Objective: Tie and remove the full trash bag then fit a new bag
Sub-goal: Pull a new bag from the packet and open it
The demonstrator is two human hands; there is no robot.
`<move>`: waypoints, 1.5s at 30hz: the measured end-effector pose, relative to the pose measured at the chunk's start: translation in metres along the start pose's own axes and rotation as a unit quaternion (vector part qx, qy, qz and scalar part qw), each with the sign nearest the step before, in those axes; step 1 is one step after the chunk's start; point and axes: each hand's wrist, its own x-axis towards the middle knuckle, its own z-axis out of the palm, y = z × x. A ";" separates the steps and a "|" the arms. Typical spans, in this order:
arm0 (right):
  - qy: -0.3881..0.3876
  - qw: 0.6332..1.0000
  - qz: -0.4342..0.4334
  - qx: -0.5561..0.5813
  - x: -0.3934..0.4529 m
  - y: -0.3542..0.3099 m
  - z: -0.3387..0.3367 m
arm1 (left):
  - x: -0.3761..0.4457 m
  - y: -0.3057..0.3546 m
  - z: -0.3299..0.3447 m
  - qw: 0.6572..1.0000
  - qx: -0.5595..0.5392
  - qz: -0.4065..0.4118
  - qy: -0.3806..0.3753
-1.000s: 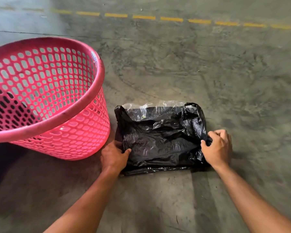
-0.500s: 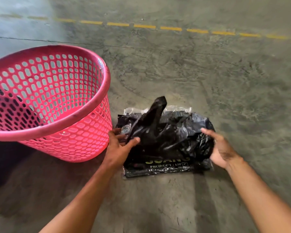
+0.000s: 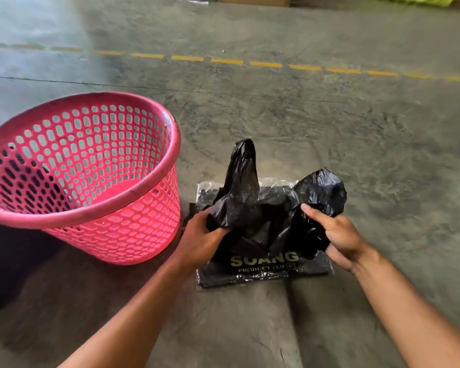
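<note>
A pink perforated trash basket [image 3: 149, 197] stands unlined on the concrete floor at the left. To its right lies a flat clear-wrapped pack of black bags [image 3: 263, 272] with yellow print. Above the pack I hold a crumpled new black bag [image 3: 252, 205]. One handle loop sticks up. My left hand [image 3: 201, 236] grips the bag's left side. My right hand [image 3: 335, 235] clutches its bunched right side. The full trash bag is not in view.
A yellow dashed line [image 3: 226, 61] crosses the grey floor beyond the basket. Cardboard boxes [image 3: 252, 0] and something yellow-green [image 3: 414, 0] sit at the far top edge.
Both hands have lifted a black bag off the pack, exposing the pack's printed label. The bag's handle now rises higher, and the camera view tilted up.
</note>
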 end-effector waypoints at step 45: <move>-0.156 0.966 -0.104 -0.180 0.067 -0.080 0.363 | 0.019 0.081 -0.304 0.978 0.011 -0.091 0.185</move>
